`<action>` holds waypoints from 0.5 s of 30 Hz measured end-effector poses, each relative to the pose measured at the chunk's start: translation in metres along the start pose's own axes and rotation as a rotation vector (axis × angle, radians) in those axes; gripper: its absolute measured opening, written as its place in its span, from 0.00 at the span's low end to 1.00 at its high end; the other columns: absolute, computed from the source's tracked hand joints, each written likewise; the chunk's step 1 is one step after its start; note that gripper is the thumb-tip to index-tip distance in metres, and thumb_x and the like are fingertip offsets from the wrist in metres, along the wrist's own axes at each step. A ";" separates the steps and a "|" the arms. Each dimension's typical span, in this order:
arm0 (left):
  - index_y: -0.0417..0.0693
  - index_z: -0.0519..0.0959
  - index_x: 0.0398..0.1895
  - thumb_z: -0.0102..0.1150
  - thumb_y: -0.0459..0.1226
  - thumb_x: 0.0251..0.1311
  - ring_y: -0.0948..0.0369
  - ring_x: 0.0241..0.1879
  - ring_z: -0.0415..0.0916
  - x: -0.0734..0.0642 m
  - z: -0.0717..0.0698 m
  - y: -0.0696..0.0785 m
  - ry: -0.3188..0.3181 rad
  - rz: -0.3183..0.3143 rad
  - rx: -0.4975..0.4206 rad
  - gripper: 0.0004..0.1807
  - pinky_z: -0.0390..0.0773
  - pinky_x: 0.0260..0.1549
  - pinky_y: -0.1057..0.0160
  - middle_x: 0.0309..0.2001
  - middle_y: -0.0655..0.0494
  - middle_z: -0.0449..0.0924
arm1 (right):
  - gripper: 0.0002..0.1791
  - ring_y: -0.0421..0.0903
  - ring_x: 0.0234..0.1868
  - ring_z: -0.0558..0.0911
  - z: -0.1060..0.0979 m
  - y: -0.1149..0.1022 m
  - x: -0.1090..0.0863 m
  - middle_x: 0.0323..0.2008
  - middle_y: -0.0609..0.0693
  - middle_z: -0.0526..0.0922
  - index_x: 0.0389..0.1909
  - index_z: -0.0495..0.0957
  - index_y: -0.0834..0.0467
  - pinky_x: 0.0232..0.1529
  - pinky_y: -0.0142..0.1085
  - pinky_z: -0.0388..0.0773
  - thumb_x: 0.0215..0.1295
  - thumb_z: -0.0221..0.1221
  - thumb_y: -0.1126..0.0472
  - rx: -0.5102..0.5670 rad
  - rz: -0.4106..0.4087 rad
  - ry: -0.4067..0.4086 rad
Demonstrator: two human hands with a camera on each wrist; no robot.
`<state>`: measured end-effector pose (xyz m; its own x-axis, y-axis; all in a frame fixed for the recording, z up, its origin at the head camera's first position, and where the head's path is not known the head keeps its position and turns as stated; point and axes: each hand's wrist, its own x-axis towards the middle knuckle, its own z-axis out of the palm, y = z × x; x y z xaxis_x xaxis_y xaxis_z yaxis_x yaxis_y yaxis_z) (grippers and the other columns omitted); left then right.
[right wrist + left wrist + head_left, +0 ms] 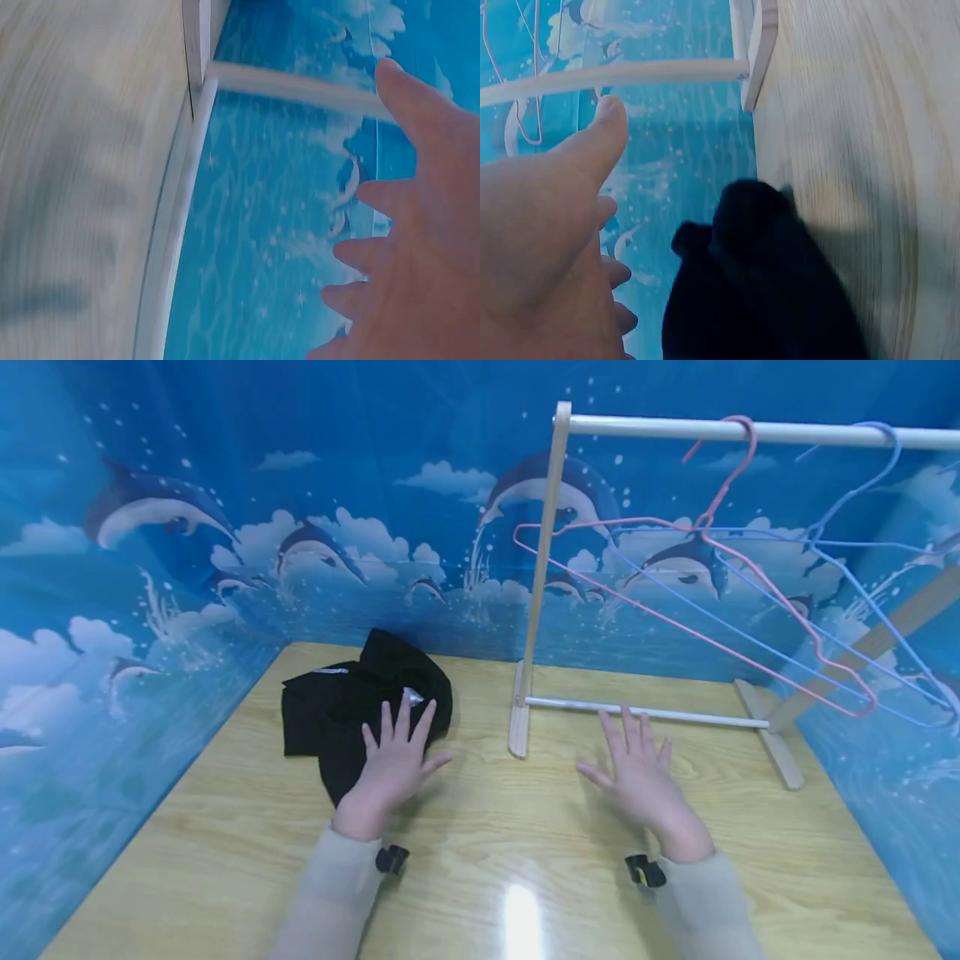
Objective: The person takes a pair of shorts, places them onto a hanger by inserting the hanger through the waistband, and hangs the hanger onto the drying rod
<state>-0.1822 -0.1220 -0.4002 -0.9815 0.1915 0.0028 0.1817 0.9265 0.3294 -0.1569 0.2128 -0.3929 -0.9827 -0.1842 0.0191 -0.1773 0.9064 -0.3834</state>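
Note:
A bunched black garment (352,693) lies on the wooden table at the left, with a small silvery patch showing on it. My left hand (393,768) is spread, its fingertips overlapping the garment in the head view and holding nothing. In the left wrist view the dark cloth (757,292) appears beyond the fingers. My right hand (641,777) is spread too, holding nothing, in front of the lower bar of a clothes rack (536,568). From that rack's top rail hang a pink hanger (723,493) and a blue hanger (847,497).
The wooden table (480,827) reaches back to a blue dolphin-print curtain (420,485), which also encloses both sides. The rack's wooden feet (768,735) stand on the table's back right. Another hanger's hook is partly visible at the right edge.

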 end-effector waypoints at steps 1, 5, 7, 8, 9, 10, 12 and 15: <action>0.56 0.44 0.78 0.51 0.57 0.66 0.35 0.74 0.24 0.000 -0.001 -0.002 0.003 -0.005 -0.001 0.44 0.32 0.64 0.25 0.77 0.39 0.30 | 0.50 0.70 0.73 0.29 0.002 -0.003 0.002 0.76 0.63 0.28 0.77 0.36 0.53 0.64 0.72 0.23 0.67 0.48 0.33 0.004 -0.010 -0.003; 0.56 0.43 0.78 0.50 0.57 0.66 0.34 0.74 0.23 -0.001 -0.003 -0.011 0.006 -0.027 -0.012 0.44 0.31 0.64 0.24 0.77 0.38 0.29 | 0.48 0.69 0.74 0.29 0.011 -0.014 0.009 0.76 0.62 0.29 0.77 0.38 0.53 0.65 0.71 0.24 0.67 0.52 0.39 0.018 -0.033 -0.019; 0.55 0.42 0.78 0.50 0.57 0.66 0.34 0.74 0.23 -0.003 -0.004 -0.015 0.005 -0.036 -0.022 0.44 0.31 0.64 0.25 0.77 0.38 0.28 | 0.48 0.69 0.74 0.31 0.016 -0.018 0.011 0.76 0.62 0.30 0.77 0.39 0.54 0.66 0.71 0.26 0.67 0.54 0.41 0.018 -0.052 -0.019; 0.55 0.41 0.78 0.51 0.57 0.67 0.34 0.73 0.22 -0.003 -0.005 -0.017 0.006 -0.040 -0.031 0.45 0.30 0.64 0.25 0.77 0.38 0.27 | 0.48 0.69 0.74 0.32 0.019 -0.021 0.012 0.76 0.62 0.31 0.77 0.39 0.54 0.66 0.70 0.27 0.67 0.54 0.41 0.023 -0.061 -0.023; 0.54 0.41 0.78 0.51 0.56 0.67 0.34 0.73 0.23 -0.004 -0.005 -0.018 0.010 -0.043 -0.035 0.45 0.30 0.63 0.24 0.77 0.38 0.27 | 0.48 0.69 0.74 0.33 0.021 -0.023 0.013 0.76 0.63 0.31 0.77 0.40 0.55 0.67 0.70 0.29 0.67 0.55 0.42 0.032 -0.076 -0.024; 0.54 0.40 0.78 0.51 0.56 0.67 0.34 0.73 0.23 -0.004 -0.006 -0.020 0.015 -0.048 -0.037 0.45 0.30 0.63 0.24 0.77 0.38 0.26 | 0.47 0.69 0.74 0.34 0.023 -0.026 0.013 0.76 0.63 0.32 0.77 0.41 0.56 0.68 0.69 0.30 0.67 0.55 0.42 0.040 -0.092 -0.026; 0.55 0.38 0.78 0.51 0.56 0.67 0.34 0.73 0.23 -0.004 -0.006 -0.024 0.025 -0.060 -0.036 0.46 0.30 0.63 0.24 0.77 0.38 0.26 | 0.47 0.68 0.75 0.35 0.027 -0.032 0.015 0.76 0.64 0.34 0.77 0.42 0.57 0.70 0.66 0.33 0.67 0.55 0.43 0.060 -0.128 -0.032; 0.56 0.36 0.78 0.51 0.56 0.67 0.34 0.73 0.23 -0.006 -0.005 -0.031 0.032 -0.078 -0.037 0.47 0.31 0.63 0.24 0.77 0.38 0.25 | 0.47 0.65 0.76 0.35 0.032 -0.043 0.017 0.76 0.63 0.35 0.77 0.42 0.58 0.72 0.63 0.37 0.67 0.56 0.43 0.088 -0.174 -0.061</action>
<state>-0.1827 -0.1532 -0.4055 -0.9941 0.1083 0.0061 0.1031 0.9253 0.3649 -0.1640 0.1588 -0.4060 -0.9322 -0.3600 0.0369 -0.3358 0.8227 -0.4587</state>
